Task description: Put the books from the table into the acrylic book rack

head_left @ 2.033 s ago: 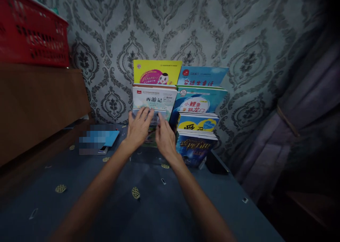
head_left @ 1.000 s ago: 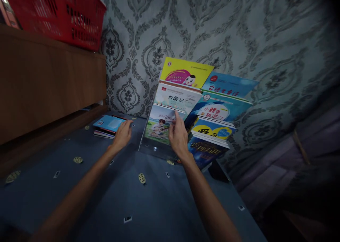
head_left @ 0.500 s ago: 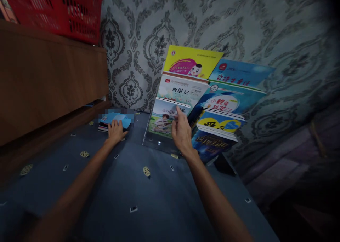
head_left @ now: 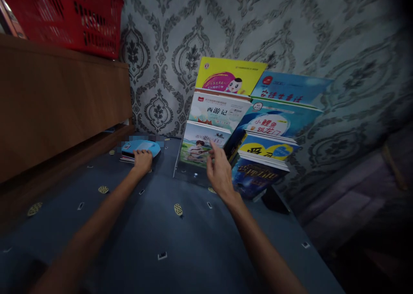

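Note:
At the left, my left hand (head_left: 143,161) has its fingers curled over the near edge of a blue book (head_left: 146,146), the top one of a small stack. The book's right side looks bent up a little, and my thumb is hidden. My right hand (head_left: 220,167) is at the book rack, in front of the lower right part of a book with a painted child on a meadow (head_left: 197,148). Its index finger points up and the other fingers are loosely bent, with nothing in them. I cannot tell whether it touches the cover.
Tiers of the rack hold a yellow book (head_left: 230,75), a white book (head_left: 217,111), blue books (head_left: 290,87) and a dark blue book (head_left: 258,176). A wooden cabinet (head_left: 64,100) with a red basket (head_left: 80,23) stands left. Patterned blue cloth (head_left: 135,242) covers the surface. Wallpaper (head_left: 155,70) is behind.
My left hand's fingers have curled more tightly over the blue book, whose right edge has risen slightly. My right hand has moved slightly lower in front of the rack. The view has shifted a little.

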A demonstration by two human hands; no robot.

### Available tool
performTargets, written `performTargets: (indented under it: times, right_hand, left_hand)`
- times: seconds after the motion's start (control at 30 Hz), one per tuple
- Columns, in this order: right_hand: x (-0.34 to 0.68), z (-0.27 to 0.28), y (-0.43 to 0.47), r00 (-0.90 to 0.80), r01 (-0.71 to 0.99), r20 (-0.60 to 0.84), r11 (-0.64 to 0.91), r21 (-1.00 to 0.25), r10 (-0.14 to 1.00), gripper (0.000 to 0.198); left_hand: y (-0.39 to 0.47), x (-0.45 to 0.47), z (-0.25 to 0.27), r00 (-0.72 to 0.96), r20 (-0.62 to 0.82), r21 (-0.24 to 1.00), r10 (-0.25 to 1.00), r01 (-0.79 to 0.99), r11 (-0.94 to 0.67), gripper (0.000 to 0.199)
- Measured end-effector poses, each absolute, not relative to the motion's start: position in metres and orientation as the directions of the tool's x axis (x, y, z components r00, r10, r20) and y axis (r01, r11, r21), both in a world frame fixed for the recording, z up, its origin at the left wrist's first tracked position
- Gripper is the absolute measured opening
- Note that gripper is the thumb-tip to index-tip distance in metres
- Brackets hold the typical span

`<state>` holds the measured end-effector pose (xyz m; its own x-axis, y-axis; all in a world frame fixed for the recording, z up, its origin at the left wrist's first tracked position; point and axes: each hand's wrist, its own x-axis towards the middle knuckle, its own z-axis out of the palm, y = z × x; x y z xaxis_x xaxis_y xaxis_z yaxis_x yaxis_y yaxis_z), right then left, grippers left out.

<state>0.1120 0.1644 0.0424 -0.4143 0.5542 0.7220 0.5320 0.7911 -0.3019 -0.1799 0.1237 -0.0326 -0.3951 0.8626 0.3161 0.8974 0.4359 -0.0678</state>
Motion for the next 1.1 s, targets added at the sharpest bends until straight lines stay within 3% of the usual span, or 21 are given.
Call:
performTargets:
  times: [0.17, 0.33, 0.6, 0.7, 0.83, 0.97, 1.1]
  right_hand:
    - [0.105, 0.0, 0.128, -0.651, 0.414, 0.561, 0.859, -0.302, 0.511, 0.05]
    - [0.095, -0.04, 0.098, -0.784, 0.301, 0.419, 0.87, -0.39, 0.458, 0.05]
    - [0.084, -0.061, 0.076, -0.862, 0.197, 0.375, 0.907, -0.371, 0.341, 0.04]
    - [0.084, -0.062, 0.075, -0.842, 0.202, 0.405, 0.904, -0.378, 0.357, 0.037]
    - [0.09, -0.063, 0.076, -0.807, 0.259, 0.389, 0.859, -0.442, 0.444, 0.034]
    - [0.102, -0.068, 0.077, -0.808, 0.257, 0.381, 0.85, -0.46, 0.45, 0.033]
    - [0.107, -0.075, 0.077, -0.814, 0.248, 0.386, 0.861, -0.444, 0.434, 0.034]
  left_hand:
    - [0.079, -0.171, -0.036, -0.282, 0.291, -0.129, 0.914, 0.935, 0.33, 0.043]
    - [0.014, -0.161, -0.052, -0.124, 0.244, -0.191, 0.962, 0.966, 0.173, 0.046]
    - [-0.047, -0.132, -0.062, 0.021, 0.214, -0.2, 0.977, 0.98, 0.023, 0.044]
    - [-0.053, -0.109, -0.058, 0.07, 0.202, -0.192, 0.977, 0.981, -0.03, 0.042]
    - [-0.063, -0.066, -0.056, 0.264, 0.207, -0.147, 0.942, 0.96, -0.237, 0.038]
    - [-0.071, -0.033, -0.056, 0.413, 0.26, 0.017, 0.873, 0.902, -0.432, 0.036]
    - [-0.053, -0.047, -0.057, 0.298, 0.251, 0.068, 0.921, 0.944, -0.324, 0.034]
